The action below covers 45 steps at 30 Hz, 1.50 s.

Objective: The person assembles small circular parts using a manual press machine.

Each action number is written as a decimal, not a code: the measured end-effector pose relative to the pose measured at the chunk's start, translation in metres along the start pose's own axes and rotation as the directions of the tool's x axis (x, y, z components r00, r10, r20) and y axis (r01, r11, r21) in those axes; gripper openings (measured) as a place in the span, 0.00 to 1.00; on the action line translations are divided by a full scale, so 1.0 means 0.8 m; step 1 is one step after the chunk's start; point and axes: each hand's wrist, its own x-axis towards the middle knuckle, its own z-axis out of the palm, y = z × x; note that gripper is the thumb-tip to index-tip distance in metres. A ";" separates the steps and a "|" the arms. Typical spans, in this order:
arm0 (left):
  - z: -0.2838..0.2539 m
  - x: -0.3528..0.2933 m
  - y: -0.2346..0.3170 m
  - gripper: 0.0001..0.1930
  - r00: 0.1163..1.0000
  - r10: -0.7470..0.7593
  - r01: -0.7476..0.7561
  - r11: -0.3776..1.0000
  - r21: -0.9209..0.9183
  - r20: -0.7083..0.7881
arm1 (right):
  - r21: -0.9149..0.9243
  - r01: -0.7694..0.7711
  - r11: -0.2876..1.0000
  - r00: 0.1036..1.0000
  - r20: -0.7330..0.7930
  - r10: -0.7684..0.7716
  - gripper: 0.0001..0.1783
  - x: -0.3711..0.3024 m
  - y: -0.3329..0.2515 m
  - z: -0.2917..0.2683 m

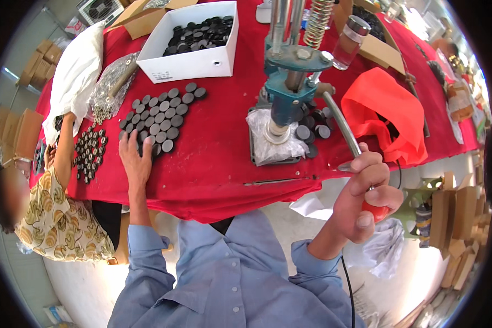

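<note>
My right hand [366, 197] is wrapped round the red-knobbed end of a metal lever [341, 123]. This lever belongs to a teal hand press [290, 90], whose ram comes down onto a plastic-covered base [270, 150]. My left hand [135, 161] lies with fingers stretched out at the near edge of a group of round black caps [161, 117]. Its fingertips meet the nearest caps; whether one is under them is hidden. More dark caps [306, 133] are heaped at the right side of the press base.
Behind the caps stands a white box [186, 68] full of black pieces. Small ringed parts [90, 153] lie at left, near another person's arm [65, 145]. An orange-red cloth bag [385, 109] and a lidded glass jar [351, 44] are right of the press on the red tablecloth [213, 131].
</note>
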 end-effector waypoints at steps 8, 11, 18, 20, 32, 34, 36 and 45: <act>0.030 -0.011 0.105 0.29 0.991 0.128 -0.125 0.990 -0.063 0.037 | -0.003 -0.031 1.000 0.999 -0.009 0.030 0.21 -0.003 0.000 -0.001; 0.044 -0.015 0.153 0.30 0.990 0.138 -0.136 0.990 -0.045 0.028 | -0.018 -0.035 0.999 0.999 -0.011 0.035 0.21 -0.003 -0.001 0.000; 0.034 -0.040 0.216 0.27 0.984 0.150 -0.151 0.989 0.004 0.097 | -0.035 -0.040 0.999 0.999 -0.008 0.040 0.21 -0.003 -0.001 -0.003; 0.011 -0.055 0.224 0.25 0.970 0.241 -0.240 0.968 -0.066 0.010 | -0.031 -0.046 0.998 0.998 0.047 0.047 0.19 0.001 -0.005 -0.003; 0.014 -0.092 0.239 0.22 0.925 0.371 -0.287 0.830 -0.477 0.089 | -0.027 0.001 1.000 0.995 0.102 0.001 0.18 0.005 0.001 -0.001; 0.012 -0.085 0.249 0.22 0.945 0.304 -0.190 0.810 -0.554 0.121 | -0.010 0.008 1.000 0.997 0.083 -0.007 0.18 0.002 0.002 0.001; 0.007 -0.070 0.269 0.23 0.959 0.238 -0.092 0.776 -0.623 0.156 | 0.001 0.001 1.000 0.997 0.072 -0.001 0.18 0.003 0.001 0.000; 0.037 -0.029 0.324 0.27 0.957 0.259 -0.102 0.723 -0.684 0.131 | 0.028 0.003 1.000 0.986 0.165 -0.007 0.19 0.079 -0.003 0.008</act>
